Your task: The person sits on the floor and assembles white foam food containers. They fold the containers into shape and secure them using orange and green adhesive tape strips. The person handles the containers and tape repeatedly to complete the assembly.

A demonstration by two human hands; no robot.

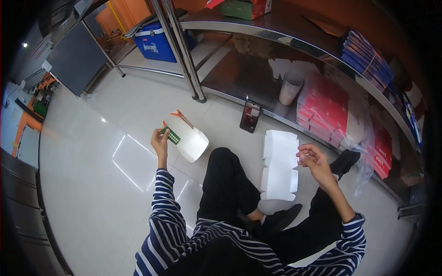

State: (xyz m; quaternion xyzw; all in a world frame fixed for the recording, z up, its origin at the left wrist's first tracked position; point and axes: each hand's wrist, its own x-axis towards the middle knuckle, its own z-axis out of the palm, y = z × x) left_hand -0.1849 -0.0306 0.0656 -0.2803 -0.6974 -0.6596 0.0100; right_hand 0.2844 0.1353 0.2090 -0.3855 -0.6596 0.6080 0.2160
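Half-folded carton [192, 143], white inside with a green patterned flap and orange-red edges, sits out to the left of my bent knee, above or on the pale tiled floor [83, 152]; I cannot tell whether its far corner touches the tiles. My left hand [160, 139] pinches the green flap between thumb and fingers at the carton's left side, and its hollow faces up toward me. My right hand [315, 161] is raised with its fingers bent and held close together, at the right edge of a flat white card blank [279, 165] with notched sides; I cannot tell whether the fingertips touch it. That blank lies lengthwise between my legs, its near end by my black shoe [283, 217]. Past it, a phone [250, 116] leans at the front of the low metal shelf [225, 76]. On that shelf a grey cup [291, 88] stands beside red flat packs [323, 102] in clear plastic, with another white notched piece [290, 68] behind. Blue flat packs [367, 60] lie bundled on the upper shelf [299, 28], and a blue cooler box [157, 44] stands at the far left, beyond the shelf's legs.
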